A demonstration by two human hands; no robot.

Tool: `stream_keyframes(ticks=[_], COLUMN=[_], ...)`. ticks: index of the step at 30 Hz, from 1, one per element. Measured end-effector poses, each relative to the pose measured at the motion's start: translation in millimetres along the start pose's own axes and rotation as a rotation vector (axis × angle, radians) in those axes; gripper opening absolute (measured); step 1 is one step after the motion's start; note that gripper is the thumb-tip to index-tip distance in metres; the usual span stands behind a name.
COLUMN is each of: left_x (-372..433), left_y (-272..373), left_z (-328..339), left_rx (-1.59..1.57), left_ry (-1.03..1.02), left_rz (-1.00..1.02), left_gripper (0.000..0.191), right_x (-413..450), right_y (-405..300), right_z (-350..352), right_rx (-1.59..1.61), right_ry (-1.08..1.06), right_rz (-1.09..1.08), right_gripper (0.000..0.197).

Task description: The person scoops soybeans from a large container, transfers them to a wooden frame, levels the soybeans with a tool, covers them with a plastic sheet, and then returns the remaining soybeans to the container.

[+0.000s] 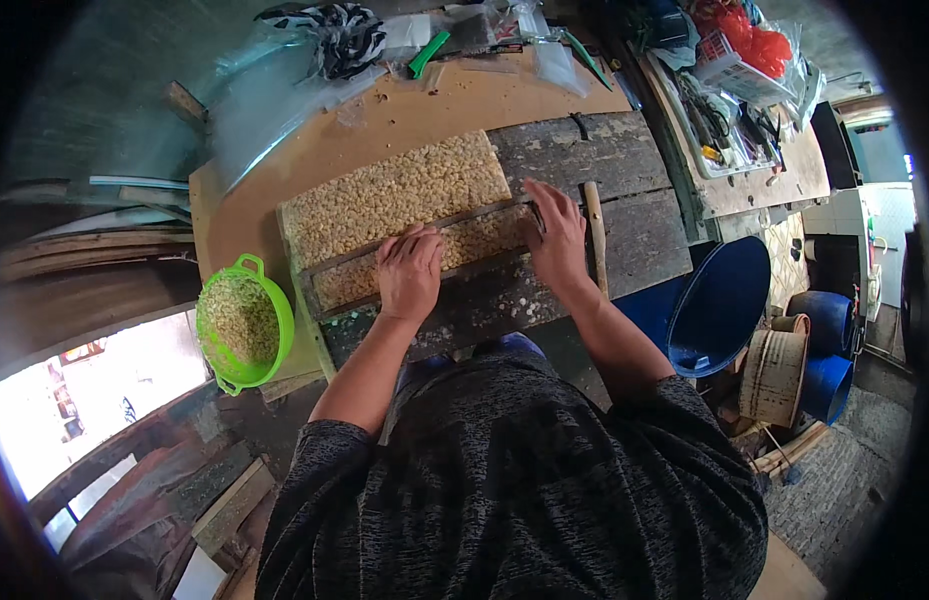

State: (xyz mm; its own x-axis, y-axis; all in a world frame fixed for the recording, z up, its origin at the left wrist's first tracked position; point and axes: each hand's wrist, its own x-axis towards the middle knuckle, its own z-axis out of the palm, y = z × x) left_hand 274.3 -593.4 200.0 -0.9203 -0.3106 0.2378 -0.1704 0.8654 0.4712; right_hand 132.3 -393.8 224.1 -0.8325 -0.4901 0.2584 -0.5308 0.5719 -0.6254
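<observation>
A slab of pale beans or similar pieces (397, 191) lies on dark, worn wooden boards (584, 154). In front of it a narrow wooden frame (464, 217) surrounds a strip of the same pieces (479, 240). My left hand (412, 270) lies over the frame and strip, fingers on the frame's far edge; whether it grips is unclear. My right hand (556, 240) is at the strip's right end, fingers apart, its thumb near the pieces. A wooden stick (596, 236) lies just right of that hand. A green plastic colander (286, 319) with pale pieces (243, 319) stands at the left.
Plastic bags (344, 41) and a green-handled tool (428, 55) lie at the table's far edge. A white tray of tools (716, 161) stands on the right-hand table. Below it are a large blue barrel (723, 307) and other drums (776, 371).
</observation>
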Motion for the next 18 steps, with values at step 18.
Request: stream_keyframes(ticks=[18], left_x=[33], left_y=[27], left_z=[-19], left_rx=[0.124], left_ry=[-0.166], left_rz=[-0.01], left_gripper=[0.032], right_x=[-17], right_y=[17], right_z=[1], right_rx=[-0.139], right_ry=[-0.051], right_rz=[-0.028], right_gripper=[0.035])
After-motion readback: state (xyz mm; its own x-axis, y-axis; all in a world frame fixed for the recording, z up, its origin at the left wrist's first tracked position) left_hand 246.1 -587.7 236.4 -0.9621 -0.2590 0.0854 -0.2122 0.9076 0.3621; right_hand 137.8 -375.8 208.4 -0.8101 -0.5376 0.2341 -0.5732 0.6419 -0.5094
